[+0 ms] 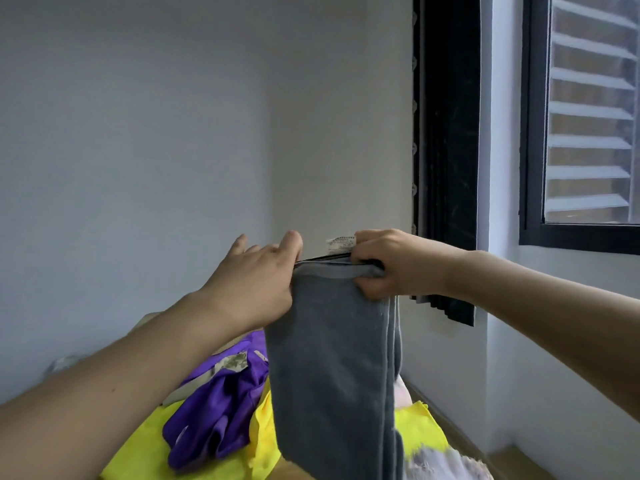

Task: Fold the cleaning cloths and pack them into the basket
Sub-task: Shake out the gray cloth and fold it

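A grey cloth (pixel 332 368) hangs in the air in front of me, doubled lengthwise, with a white care label (pixel 341 244) sticking up at its top edge. My right hand (pixel 388 268) grips the top right corner, fingers curled round the folded layers. My left hand (pixel 256 282) pinches the top left corner between thumb and forefinger, its other fingers spread outward. Below the hanging cloth lie a purple cloth (pixel 221 400) and a yellow cloth (pixel 145 448) in a loose pile. No basket is in view.
A pale pink or white cloth (pixel 440 465) lies at the bottom right on a wooden surface (pixel 450 424). White walls meet in a corner behind. A dark curtain (pixel 446 161) and a window with louvres (pixel 588 116) stand to the right.
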Available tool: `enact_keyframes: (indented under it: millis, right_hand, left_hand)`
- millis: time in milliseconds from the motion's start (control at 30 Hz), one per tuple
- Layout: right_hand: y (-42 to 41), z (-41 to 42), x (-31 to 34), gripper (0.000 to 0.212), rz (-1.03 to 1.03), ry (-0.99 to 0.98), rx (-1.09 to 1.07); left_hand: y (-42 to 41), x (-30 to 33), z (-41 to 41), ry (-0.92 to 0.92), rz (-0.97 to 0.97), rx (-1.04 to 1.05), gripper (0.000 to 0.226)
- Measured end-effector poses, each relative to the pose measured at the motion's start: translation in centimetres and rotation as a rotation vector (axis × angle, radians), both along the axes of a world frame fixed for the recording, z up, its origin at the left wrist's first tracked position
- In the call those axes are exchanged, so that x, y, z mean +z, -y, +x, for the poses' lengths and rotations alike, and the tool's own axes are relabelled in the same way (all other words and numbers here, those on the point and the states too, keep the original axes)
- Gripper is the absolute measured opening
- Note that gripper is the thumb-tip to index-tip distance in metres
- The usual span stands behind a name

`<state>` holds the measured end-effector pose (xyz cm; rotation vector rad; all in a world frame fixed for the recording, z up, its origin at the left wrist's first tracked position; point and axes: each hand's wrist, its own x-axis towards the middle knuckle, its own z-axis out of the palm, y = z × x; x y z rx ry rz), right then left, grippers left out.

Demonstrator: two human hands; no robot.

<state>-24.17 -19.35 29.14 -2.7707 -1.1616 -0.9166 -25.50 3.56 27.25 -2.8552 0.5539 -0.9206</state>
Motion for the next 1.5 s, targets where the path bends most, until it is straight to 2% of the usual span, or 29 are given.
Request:
enact_keyframes:
  millis: [33, 100, 167, 233, 300, 367, 400, 467, 567, 700, 800, 867, 933, 1000, 1133, 1267, 1333, 1400, 1500]
  right_hand:
    - [-0.5, -0.1, -0.1, 0.017, 0.103, -0.074, 0.015]
    - [-1.4, -0.2, -0.2, 0.012, 0.326, -0.224, 0.044]
    - [-2.0, -0.3, -0.5, 0.010, 0.519, -0.391, 0.074]
    - [-2.4, -0.3, -0.7, 0.002, 0.686, -0.589, 0.167]
    - [-2.4, -0.2, -0.5, 0.017, 0.810, -0.791, 0.270]
    - [-2.2, 0.2, -0.2, 0.038, 0.864, -1.004, 0.273]
    - [-2.1, 0.3, -0.1, 0.043, 0.835, -1.078, 0.246]
    - [-2.0, 0.9, -0.2, 0.030, 0.698, -1.134, 0.180]
    - [-2.7, 2.1, -1.3, 0.015, 0.567, -1.025, 0.054]
    - [-3.9, 4.1, -3.4, 0.017, 0.566, -0.691, -0.098]
    - [-4.7, 5.0, -4.5, 0.021, 0.694, -0.590, -0.046]
    - [-4.9, 5.0, -4.9, 0.022, 0.760, -0.599, 0.004]
    - [-4.9, 4.5, -5.6, 0.022, 0.781, -0.710, 0.044]
    - [-4.6, 4.0, -6.8, 0.023, 0.701, -0.891, 0.030]
    - [-4.2, 3.2, -11.5, 0.022, 0.353, -1.313, -0.104]
    - [-4.4, 2.0, -18.9, 0.038, 0.020, -1.589, -0.296]
    - [-4.6, 1.6, -21.5, 0.043, -0.072, -1.640, -0.365]
    - [-4.7, 1.8, -22.6, 0.040, -0.100, -1.603, -0.393]
    - [-5.2, 3.2, -22.2, 0.023, -0.100, -1.413, -0.390]
  left_hand:
    - [0.0, 0.2, 0.0, 0.004, 0.022, 0.021, 0.026]
    - [-0.1, 0.8, 0.1, -0.012, 0.038, 0.061, 0.017]
    - [-0.3, 1.6, 0.0, -0.096, -0.011, 0.084, 0.011]
    - [-0.6, 2.2, -0.2, -0.201, -0.054, 0.113, 0.015]
    - [-1.0, 2.4, -0.3, -0.260, -0.035, 0.149, 0.021]
    - [-1.4, 2.3, -0.4, -0.317, -0.021, 0.150, 0.022]
    - [-1.4, 2.3, -0.4, -0.361, -0.031, 0.146, 0.020]
    - [-1.5, 2.3, -0.3, -0.482, -0.078, 0.151, 0.018]
    - [-1.8, 1.5, 1.1, -0.569, -0.156, 0.115, 0.018]
    - [-2.8, -0.8, 3.3, -0.425, -0.244, 0.088, 0.006]
    - [-3.3, -1.5, 3.9, -0.259, -0.235, 0.074, 0.008]
    - [-3.5, -1.4, 3.8, -0.258, -0.228, 0.054, 0.008]
    - [-3.8, -1.6, 3.3, -0.384, -0.199, 0.031, 0.007]
    - [-4.1, -2.3, 2.5, -0.600, -0.170, -0.001, 0.009]
    - [-4.1, -7.6, 1.7, -1.061, -0.073, -0.010, 0.019]
    - [-3.2, -16.3, 1.0, -1.461, -0.046, -0.002, 0.027]
    - [-3.0, -19.7, 0.7, -1.602, -0.075, 0.014, 0.025]
    - [-3.4, -21.4, 0.9, -1.665, -0.178, 0.005, 0.015]
    - [-4.3, -21.1, 2.3, -1.540, -0.393, -0.016, 0.016]
